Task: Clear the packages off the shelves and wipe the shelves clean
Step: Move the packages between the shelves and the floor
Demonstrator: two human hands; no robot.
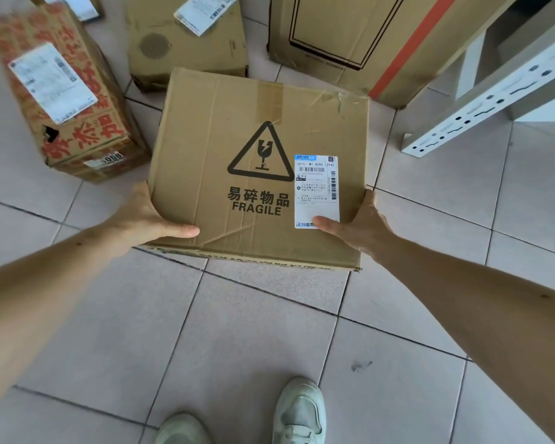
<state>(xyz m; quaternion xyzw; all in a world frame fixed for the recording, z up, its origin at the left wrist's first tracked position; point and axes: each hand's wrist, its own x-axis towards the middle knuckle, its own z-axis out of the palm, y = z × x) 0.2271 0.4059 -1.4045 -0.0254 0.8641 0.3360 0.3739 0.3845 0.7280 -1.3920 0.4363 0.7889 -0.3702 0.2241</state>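
both hands, left [148,224] and right [359,227], clamp the fragile box [257,168] at its sides, thumbs on top, likely to steady it level above the floor [237,331].

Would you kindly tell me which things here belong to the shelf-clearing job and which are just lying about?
Job:
fragile box, gripped by left hand and right hand
red-printed box
plain box
large carton
shelf frame

Lying about:
shoes

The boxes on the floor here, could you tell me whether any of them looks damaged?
Yes. The red-printed box at left has a torn hole in its side near the lower label. The FRAGILE box, held by the left hand and right hand, is creased but intact.
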